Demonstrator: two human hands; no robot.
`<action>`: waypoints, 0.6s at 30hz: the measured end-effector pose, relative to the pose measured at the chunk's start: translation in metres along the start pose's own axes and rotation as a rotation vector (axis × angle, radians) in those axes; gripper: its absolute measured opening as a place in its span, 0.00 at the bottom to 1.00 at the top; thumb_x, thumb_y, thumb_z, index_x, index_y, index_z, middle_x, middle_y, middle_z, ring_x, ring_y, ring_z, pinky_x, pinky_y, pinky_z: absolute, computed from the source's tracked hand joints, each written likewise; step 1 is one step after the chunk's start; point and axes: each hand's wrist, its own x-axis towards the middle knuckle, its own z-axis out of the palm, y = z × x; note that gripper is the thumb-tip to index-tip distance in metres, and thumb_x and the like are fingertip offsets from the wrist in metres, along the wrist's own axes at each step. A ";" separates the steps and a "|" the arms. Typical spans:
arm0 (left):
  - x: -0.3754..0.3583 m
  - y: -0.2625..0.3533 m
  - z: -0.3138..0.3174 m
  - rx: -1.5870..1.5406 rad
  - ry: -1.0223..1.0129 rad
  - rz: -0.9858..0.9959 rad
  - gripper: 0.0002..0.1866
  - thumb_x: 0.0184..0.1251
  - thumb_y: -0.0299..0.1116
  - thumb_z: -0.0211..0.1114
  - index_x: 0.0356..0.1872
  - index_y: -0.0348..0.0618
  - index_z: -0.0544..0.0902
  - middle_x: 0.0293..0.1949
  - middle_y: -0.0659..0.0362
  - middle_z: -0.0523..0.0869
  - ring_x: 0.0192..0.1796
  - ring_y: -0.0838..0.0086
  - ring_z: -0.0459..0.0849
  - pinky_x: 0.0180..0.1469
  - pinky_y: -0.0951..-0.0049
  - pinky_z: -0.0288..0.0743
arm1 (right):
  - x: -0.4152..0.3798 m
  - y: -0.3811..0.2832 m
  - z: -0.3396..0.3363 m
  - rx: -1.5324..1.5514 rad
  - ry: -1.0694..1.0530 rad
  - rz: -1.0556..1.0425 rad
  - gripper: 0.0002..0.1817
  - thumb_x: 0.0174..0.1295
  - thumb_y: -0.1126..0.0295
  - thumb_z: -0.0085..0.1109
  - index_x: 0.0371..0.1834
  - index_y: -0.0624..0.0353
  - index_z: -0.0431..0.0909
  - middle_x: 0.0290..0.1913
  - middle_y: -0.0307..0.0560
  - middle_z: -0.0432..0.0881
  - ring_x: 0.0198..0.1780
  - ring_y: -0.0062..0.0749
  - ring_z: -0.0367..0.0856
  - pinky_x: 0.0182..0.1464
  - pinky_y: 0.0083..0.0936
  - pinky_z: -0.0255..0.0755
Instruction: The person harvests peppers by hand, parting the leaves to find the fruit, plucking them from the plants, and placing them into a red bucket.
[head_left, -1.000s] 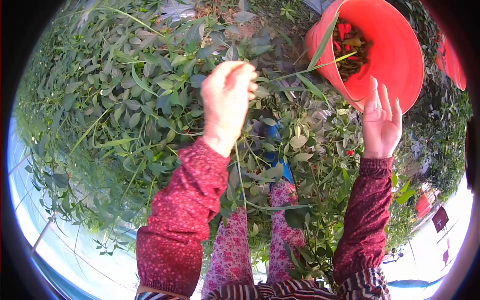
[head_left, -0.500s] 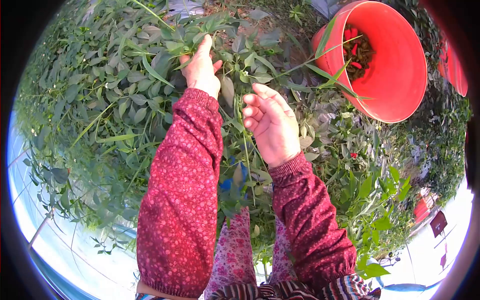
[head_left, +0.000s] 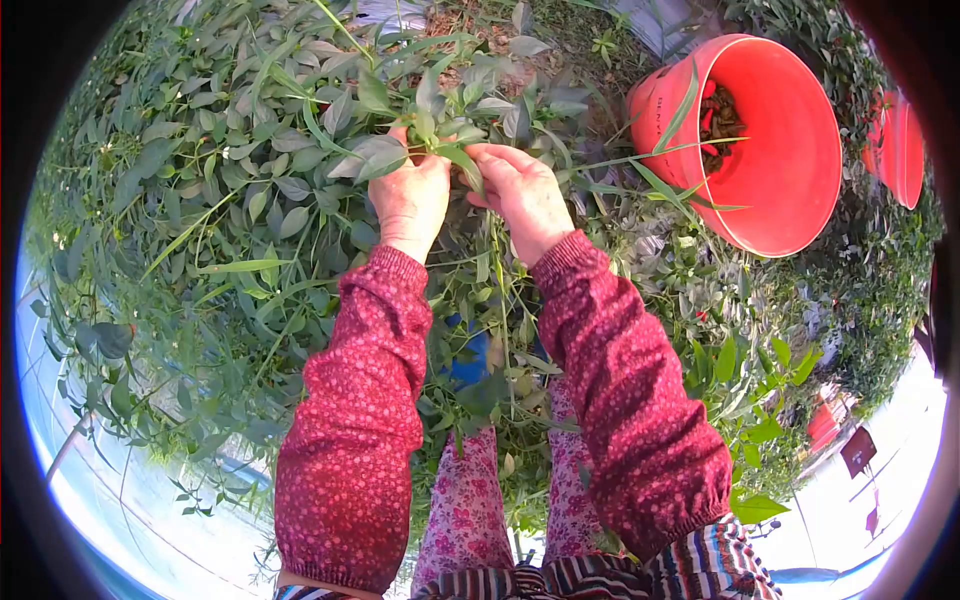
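Both hands meet at a leafy green stem top (head_left: 425,130) in the upper middle of the head view. My left hand (head_left: 412,200) is closed around the stem, its fingertips partly covered by leaves. Close beside it on the right, my right hand (head_left: 522,195) has its thumb and forefinger pressed together at the same foliage. What lies between those fingers is too small to tell. A red bucket (head_left: 790,150) leans at the upper right, its mouth toward me, with red peppers (head_left: 711,118) and brownish pieces inside.
Dense green plants (head_left: 250,190) surround both arms. Long grass blades cross in front of the bucket's left side. Another red bucket (head_left: 903,150) stands at the far right. Something blue (head_left: 468,355) shows between the plants below my hands.
My right hand has moved up to my left hand and its fingers have closed at the foliage. My left hand is slightly lower and now grips the stem. The bucket appears slightly lower in view.
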 end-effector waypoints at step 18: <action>0.016 0.003 -0.013 -0.085 -0.009 -0.170 0.32 0.48 0.41 0.74 0.51 0.34 0.72 0.45 0.52 0.80 0.44 0.68 0.79 0.47 0.67 0.74 | 0.039 0.012 0.025 -0.039 -0.033 0.151 0.14 0.68 0.63 0.50 0.52 0.56 0.74 0.46 0.42 0.81 0.47 0.27 0.80 0.47 0.24 0.70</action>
